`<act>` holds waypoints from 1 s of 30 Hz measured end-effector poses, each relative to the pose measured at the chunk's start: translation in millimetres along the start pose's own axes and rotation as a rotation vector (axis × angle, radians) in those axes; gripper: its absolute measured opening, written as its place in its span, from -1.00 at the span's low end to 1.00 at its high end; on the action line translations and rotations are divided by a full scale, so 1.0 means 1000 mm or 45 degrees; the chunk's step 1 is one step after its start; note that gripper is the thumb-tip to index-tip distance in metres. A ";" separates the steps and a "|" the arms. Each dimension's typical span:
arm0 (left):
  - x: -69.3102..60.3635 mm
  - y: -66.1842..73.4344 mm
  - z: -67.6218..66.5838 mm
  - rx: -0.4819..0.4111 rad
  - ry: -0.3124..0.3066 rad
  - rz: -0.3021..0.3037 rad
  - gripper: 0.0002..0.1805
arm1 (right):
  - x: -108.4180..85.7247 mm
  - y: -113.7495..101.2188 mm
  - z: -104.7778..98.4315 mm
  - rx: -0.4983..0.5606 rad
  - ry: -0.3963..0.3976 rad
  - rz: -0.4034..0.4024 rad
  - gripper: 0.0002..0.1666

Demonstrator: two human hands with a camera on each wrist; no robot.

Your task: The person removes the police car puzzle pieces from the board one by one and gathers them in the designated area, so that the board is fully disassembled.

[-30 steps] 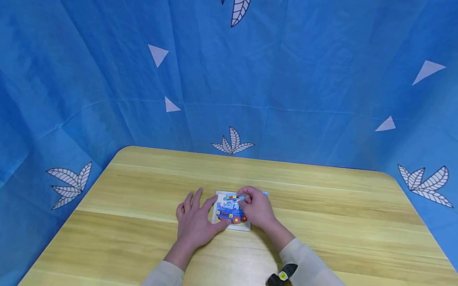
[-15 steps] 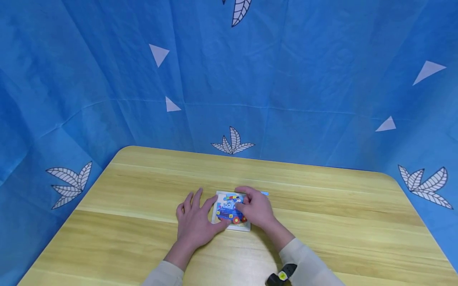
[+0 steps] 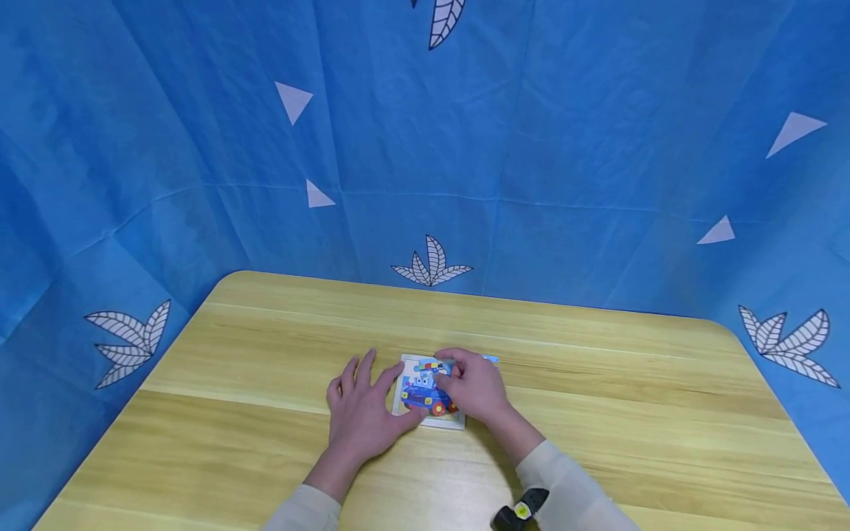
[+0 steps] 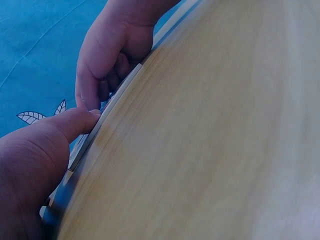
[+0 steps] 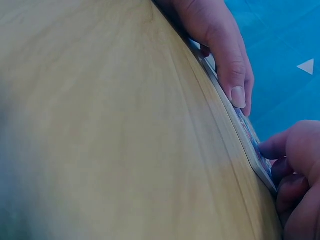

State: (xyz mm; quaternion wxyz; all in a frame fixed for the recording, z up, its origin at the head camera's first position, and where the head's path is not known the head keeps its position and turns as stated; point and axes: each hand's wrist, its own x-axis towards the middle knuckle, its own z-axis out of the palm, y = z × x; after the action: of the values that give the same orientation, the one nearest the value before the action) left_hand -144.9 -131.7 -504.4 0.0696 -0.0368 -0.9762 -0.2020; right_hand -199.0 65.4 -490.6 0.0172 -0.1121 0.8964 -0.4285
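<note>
A small jigsaw puzzle board (image 3: 451,423) with a pale frame and a blue cartoon truck picture lies flat on the table. My left hand (image 3: 361,420) spreads its fingers at the board's left side. Its thumb rests on the near edge and its index fingertip touches the far left corner. Over the right part of the picture, my right hand (image 3: 478,385) bends its thumb and index finger about a blue puzzle piece (image 3: 446,367). In the right wrist view the right thumb (image 5: 272,146) touches the picture surface. The hand hides the board's right side.
A light blue flat item (image 3: 492,359) shows just behind the right hand. The wooden table (image 3: 631,413) has a far edge that meets a blue curtain (image 3: 564,147) with leaf and triangle prints. A black strap (image 3: 524,509) is on the right sleeve.
My right thumb and index finger have shifted slightly left, and the puzzle piece between them now lies flatter against the picture. The left hand and the board have stayed put.
</note>
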 end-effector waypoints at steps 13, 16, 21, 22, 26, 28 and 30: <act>0.000 0.001 0.000 0.012 -0.007 0.000 -0.06 | -0.001 0.003 0.000 0.010 0.044 -0.070 -0.66; -0.001 0.001 0.000 0.011 -0.005 -0.002 -0.07 | -0.003 0.004 -0.001 0.046 0.041 -0.093 -0.67; -0.001 0.001 0.000 0.013 -0.022 -0.008 -0.06 | -0.008 0.007 -0.004 0.088 0.025 -0.121 -0.70; -0.001 0.001 0.000 0.014 -0.025 -0.009 -0.05 | -0.010 0.008 -0.005 0.098 0.022 -0.125 -0.71; -0.001 0.001 -0.001 0.016 -0.024 -0.006 -0.05 | -0.019 0.010 -0.011 0.127 0.007 -0.127 -0.72; 0.000 0.002 -0.001 0.019 -0.027 -0.006 -0.04 | -0.023 0.012 -0.014 0.136 0.000 -0.119 -0.72; -0.001 0.002 -0.001 0.017 -0.024 -0.005 -0.04 | -0.028 0.014 -0.018 0.140 -0.003 -0.107 -0.71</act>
State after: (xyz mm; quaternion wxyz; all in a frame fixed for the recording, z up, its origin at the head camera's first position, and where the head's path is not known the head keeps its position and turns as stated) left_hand -144.1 -130.3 -502.5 0.0603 -0.0363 -0.9782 -0.1954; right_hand -176.8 93.2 -491.8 0.0067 -0.1490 0.8659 -0.4774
